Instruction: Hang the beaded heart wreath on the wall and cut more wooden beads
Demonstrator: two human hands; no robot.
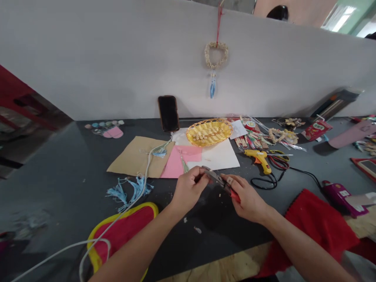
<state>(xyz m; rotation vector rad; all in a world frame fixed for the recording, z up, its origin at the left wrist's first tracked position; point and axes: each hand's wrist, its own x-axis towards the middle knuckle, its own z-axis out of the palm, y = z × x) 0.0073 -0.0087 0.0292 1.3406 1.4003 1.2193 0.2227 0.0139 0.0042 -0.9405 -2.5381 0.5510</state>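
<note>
My right hand (248,199) is wrapped round the red handles of a pair of grey-jawed pliers (216,178), held above the dark table. At the tip of the jaws, my left hand (188,187) is closed in a pinch; whatever small piece lies between its fingers is hidden. Just beyond my hands are a pink sheet (173,163), a white sheet (225,154) and a brown sheet (136,156). A yellow woven basket (219,135) with small pale pieces in it rests on the white sheet. Light blue tassels (138,188) lie left of my left hand.
A yellow glue gun (261,159) with a black cord lies to the right, near packets of sticks. A phone (168,113) leans on the wall, below and left of a hanging heart-shaped ornament (216,56). A white cable (147,166) crosses the left side. Red cloth (319,223) covers the front right edge.
</note>
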